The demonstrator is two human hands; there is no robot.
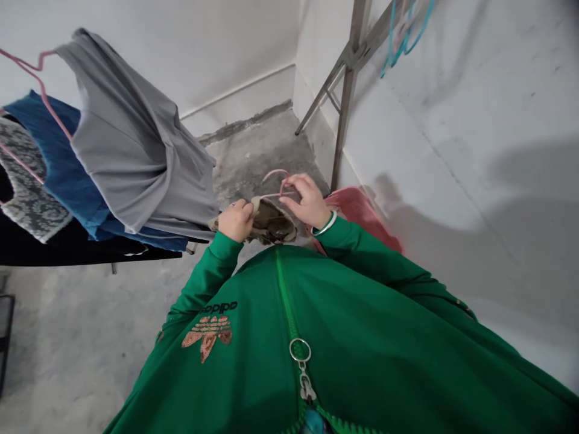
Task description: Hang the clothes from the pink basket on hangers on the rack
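My left hand [236, 219] is closed on the edge of a small beige-brown garment [271, 224] held in front of my chest. My right hand [307, 200] pinches a pink hanger [277, 175] just above that garment, its hook curving up to the left. Both arms wear green jacket sleeves. The garment bunches between the two hands, and how the hanger sits in it is hidden.
Hanging at the left are a grey garment [136, 150], a blue one [58, 163] and a patterned one [27, 187] on pink hangers. A metal rack leg [344, 102] stands in the corner against the white wall. A red basin [362, 211] lies below my right arm.
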